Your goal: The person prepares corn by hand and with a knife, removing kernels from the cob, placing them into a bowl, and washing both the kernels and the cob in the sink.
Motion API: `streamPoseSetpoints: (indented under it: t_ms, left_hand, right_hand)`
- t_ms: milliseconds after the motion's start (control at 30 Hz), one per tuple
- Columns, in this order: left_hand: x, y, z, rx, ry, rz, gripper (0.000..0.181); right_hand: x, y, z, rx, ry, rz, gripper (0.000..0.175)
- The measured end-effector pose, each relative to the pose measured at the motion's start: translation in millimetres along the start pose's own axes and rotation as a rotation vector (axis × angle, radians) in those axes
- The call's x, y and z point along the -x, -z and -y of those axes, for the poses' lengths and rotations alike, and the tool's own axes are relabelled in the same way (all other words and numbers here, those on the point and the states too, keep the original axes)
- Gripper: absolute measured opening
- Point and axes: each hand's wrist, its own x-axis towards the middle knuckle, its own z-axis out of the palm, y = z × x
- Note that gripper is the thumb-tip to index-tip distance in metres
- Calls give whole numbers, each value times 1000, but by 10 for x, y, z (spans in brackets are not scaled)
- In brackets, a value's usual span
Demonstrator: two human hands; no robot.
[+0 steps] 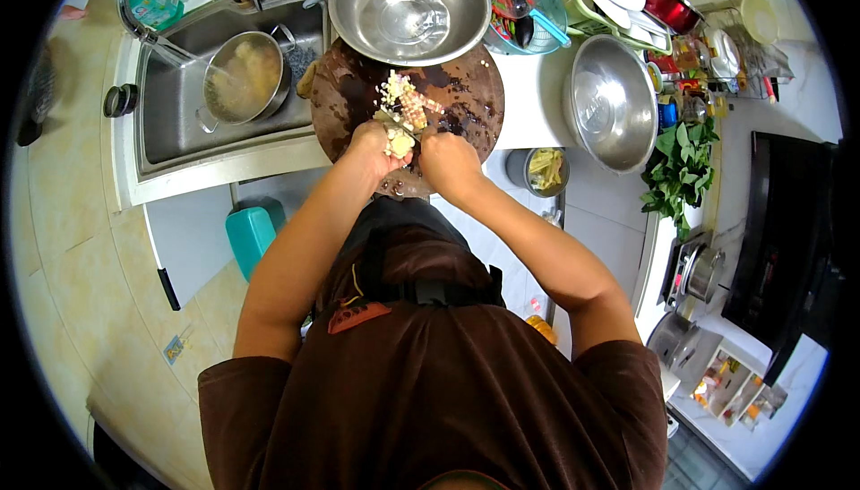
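Observation:
A round wooden chopping board (480, 104) lies before me, wet with dark patches. On it is a small heap of chopped pale and pinkish pieces (403, 97). My left hand (376, 151) cups some pale yellow slices (399, 143) above the board's near part. My right hand (449, 159) is closed just beside it, around what looks like a knife handle; a narrow piece of the blade (402, 126) shows between the hands, over the slices. The rest of the knife is hidden by my fingers.
A large steel bowl (341, 6) overlaps the board's far edge. Left, water runs into a two-handled pot (245, 114) in the sink (168, 134). At right stand a blue basket (554, 3) with peppers, another steel bowl (613, 104), a bin (517, 169) of scraps and leafy greens (682, 154).

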Motion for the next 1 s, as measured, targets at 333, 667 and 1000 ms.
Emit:
streamPoseSetpoints:
  t_ms: [333,667,1000]
  left_hand:
    - [86,104,-52,-87,-1,105,32]
    - [23,157,-74,-114,30,98,32]
    - [156,81,-57,-175,-6,62,34]
  right_hand:
    - [-203,-273,-45,-66,-47,-49,23]
    - [-177,-242,5,-72,-41,-54,18]
    - [-122,-255,-4,-38,-113,26,13]
